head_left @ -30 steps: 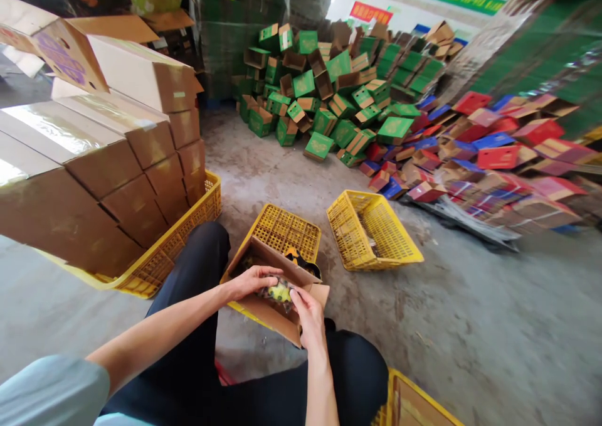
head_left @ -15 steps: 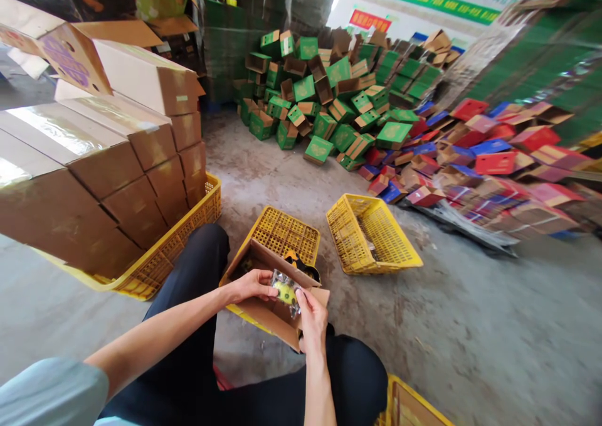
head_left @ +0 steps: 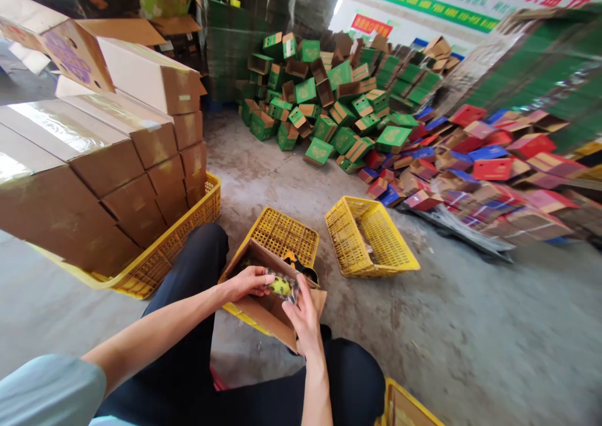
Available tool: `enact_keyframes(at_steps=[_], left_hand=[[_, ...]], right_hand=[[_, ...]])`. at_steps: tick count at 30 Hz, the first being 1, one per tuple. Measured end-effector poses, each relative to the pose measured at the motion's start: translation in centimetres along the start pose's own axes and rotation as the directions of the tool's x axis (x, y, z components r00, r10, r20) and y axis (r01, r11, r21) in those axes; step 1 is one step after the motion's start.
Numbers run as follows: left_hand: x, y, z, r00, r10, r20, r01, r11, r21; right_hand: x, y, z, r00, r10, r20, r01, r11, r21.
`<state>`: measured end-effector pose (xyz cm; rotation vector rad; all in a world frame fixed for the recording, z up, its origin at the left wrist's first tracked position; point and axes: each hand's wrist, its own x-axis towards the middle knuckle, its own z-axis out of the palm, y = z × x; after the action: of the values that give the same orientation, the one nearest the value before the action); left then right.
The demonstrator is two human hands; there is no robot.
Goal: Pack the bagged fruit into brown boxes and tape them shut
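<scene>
A small yellow-green packet (head_left: 281,286) with dark spots, in clear crinkled plastic, is held up over the cardboard box (head_left: 263,316). My left hand (head_left: 249,283) pinches its left end. My right hand (head_left: 305,316) has its thumb and fingers round the right end. The box stands with its flaps up on an upturned yellow plastic crate (head_left: 286,233) between my legs. What lies inside the box is mostly hidden by my hands and its walls. Just behind the box is an orange and black object (head_left: 294,261), partly covered.
Sealed brown cartons (head_left: 122,156) are stacked in a yellow crate (head_left: 164,256) on my left. Another yellow crate (head_left: 371,238) sits ahead to the right. Heaps of green boxes (head_left: 320,150) and red and blue boxes (head_left: 491,169) lie further back. A crate corner (head_left: 407,407) shows at lower right.
The packet has been tilted, so its yellow-green face looks narrower. My right hand's fingers have shifted up and spread along its right end. My left hand has moved slightly left.
</scene>
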<state>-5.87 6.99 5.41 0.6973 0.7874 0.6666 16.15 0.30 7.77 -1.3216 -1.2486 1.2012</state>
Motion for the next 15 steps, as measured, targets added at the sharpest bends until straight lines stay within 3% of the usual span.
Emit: enact_keyframes(at_steps=[2, 6, 9, 12, 15], left_hand=[[0.11, -0.22, -0.02, 0.999, -0.053, -0.008, 0.053, 0.999, 0.014], [0.00, -0.48, 0.13, 0.985, -0.168, -0.032, 0.168, 0.986, 0.007], [-0.30, -0.27, 0.25, 0.999, -0.044, -0.018, 0.045, 0.997, 0.055], [-0.40, -0.03, 0.35, 0.984, 0.104, 0.147, -0.123, 0.984, 0.130], [-0.22, -0.08, 0.36, 0.977, 0.112, 0.183, -0.138, 0.981, 0.136]], right_hand=[[0.10, 0.55, 0.09, 1.000, 0.019, 0.023, -0.018, 0.999, -0.048], [0.52, 1.15, -0.01, 0.986, 0.127, -0.106, -0.133, 0.990, -0.053], [0.56, 1.02, -0.14, 0.969, 0.194, -0.154, -0.200, 0.980, -0.021], [0.22, 0.64, 0.03, 0.961, 0.221, -0.164, -0.238, 0.967, -0.092], [-0.04, 0.37, 0.28, 0.956, 0.225, -0.187, -0.262, 0.944, -0.201]])
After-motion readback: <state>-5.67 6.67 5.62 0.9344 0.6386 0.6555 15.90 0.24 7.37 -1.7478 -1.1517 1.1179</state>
